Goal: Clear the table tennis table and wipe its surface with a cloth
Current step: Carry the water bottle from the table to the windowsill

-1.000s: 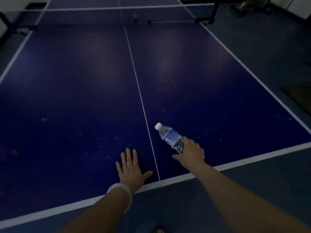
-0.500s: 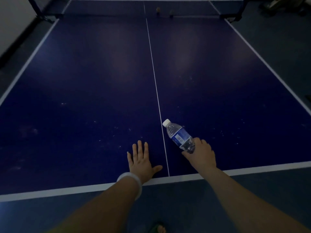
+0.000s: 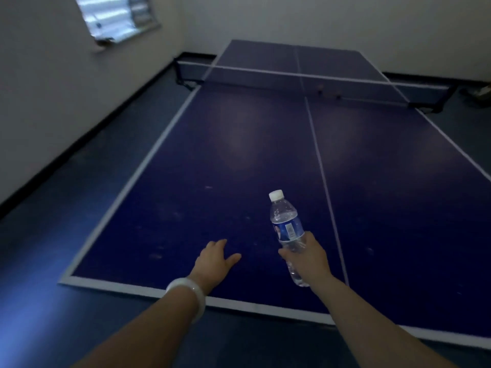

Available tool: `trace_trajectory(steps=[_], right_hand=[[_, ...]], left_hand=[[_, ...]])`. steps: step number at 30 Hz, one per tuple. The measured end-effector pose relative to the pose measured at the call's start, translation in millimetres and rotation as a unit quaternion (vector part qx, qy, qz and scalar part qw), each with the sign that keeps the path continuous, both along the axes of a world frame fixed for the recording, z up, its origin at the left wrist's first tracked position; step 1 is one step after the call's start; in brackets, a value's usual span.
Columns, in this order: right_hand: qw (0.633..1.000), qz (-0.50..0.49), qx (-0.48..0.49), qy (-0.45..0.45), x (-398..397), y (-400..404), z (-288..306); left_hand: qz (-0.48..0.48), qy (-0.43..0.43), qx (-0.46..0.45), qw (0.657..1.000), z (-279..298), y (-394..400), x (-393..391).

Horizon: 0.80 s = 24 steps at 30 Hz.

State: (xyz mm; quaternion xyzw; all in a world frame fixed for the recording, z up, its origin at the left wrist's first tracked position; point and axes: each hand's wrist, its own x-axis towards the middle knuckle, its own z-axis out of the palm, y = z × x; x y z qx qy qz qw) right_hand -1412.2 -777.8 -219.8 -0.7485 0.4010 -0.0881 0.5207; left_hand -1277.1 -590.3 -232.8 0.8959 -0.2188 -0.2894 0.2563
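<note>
The right hand [image 3: 309,257], in the lower right-centre of the frame, is wrapped around the lower half of a clear plastic water bottle [image 3: 288,229], thumb on the left side and fingers curled over the right. The bottle is tilted, its white cap [image 3: 275,195] pointing up and slightly left toward the middle of the frame, its base sticking out below the hand toward the near edge of the table; a blue label bands its middle just above the grip. Whether the base touches the surface cannot be told, though the bottle appears raised above it. The left hand [image 3: 214,257], lower centre, grasps nothing: it reaches over the table with the thumb spread to the right and the fingers pointing away, and whether the palm rests on the surface is unclear. A pale bracelet [image 3: 190,294] circles the left wrist. The dark blue table tennis table [image 3: 239,144] fills the middle of the frame, with white border lines and a white centre line [image 3: 316,144] running away from the viewer; pale dusty marks speckle the near part around the hands. The net [image 3: 292,78] crosses the upper part of the frame, and two small blurred things sit at its foot near the centre line. A bright window [image 3: 117,17] shows in the upper left on a pale wall.
</note>
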Motion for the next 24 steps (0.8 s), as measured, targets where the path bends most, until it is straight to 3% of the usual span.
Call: trace_trajectory(steps=[11, 24], right_hand=[[0.983, 0.148, 0.045, -0.101, 243.6, 255.7, 55.5], [0.948, 0.293, 0.089, -0.087, 474.3, 407.6, 61.7]], left_hand=[[0.221, -0.092, -0.027, 0.97, 54.3, 289.4, 171.8], [0.365, -0.077, -0.03, 0.927, 69.2, 424.3, 329.6]])
